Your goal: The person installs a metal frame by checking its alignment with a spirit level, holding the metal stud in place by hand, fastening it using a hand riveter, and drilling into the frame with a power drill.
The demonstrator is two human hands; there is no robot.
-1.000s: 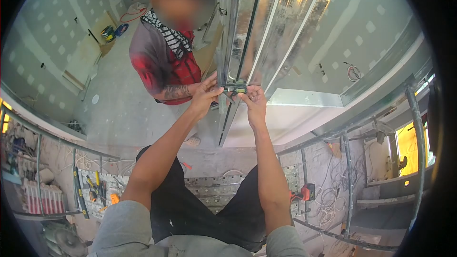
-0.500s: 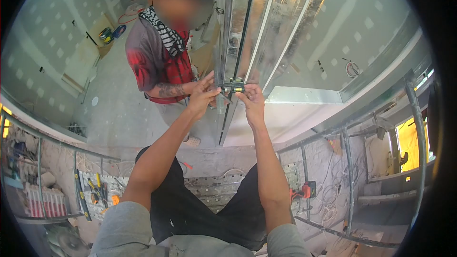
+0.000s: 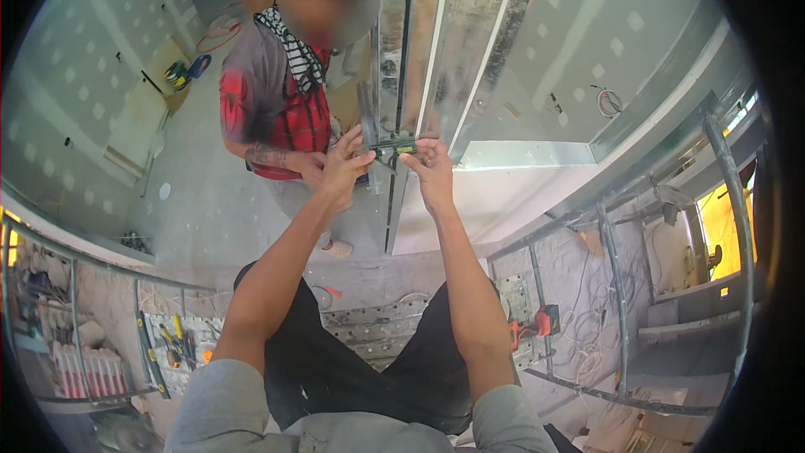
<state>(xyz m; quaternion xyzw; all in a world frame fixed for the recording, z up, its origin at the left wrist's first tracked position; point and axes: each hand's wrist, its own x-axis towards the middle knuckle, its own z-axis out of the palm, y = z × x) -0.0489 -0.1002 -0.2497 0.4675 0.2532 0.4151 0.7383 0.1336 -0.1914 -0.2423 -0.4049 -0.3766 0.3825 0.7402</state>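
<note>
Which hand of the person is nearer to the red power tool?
The right. The right hand, at the right end of the small green device, is ahead and left of the red power tool; the left hand, at the other end, is farther left.
</note>
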